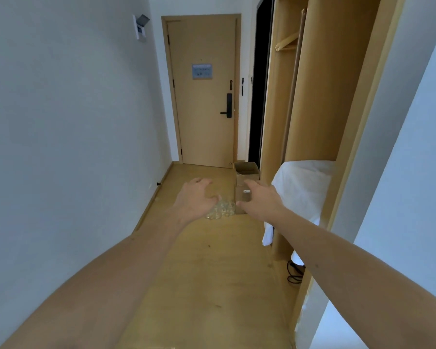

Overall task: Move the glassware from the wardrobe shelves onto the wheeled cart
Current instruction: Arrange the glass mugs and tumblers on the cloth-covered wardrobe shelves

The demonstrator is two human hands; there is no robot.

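wooden floor point(212, 260) under clustered glasses point(220, 210), left hand point(195, 200) and right hand point(258, 200) grips apart, empty

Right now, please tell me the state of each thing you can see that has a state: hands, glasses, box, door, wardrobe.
left hand: open, fingers spread, holding nothing.
right hand: open, fingers extended, holding nothing.
glasses: clustered on the floor, apparently upright, not held.
cardboard box: open at the top, standing on the floor beside the glasses.
door: closed.
wardrobe: open, a hanger inside.
white cloth: draped over a wardrobe shelf.
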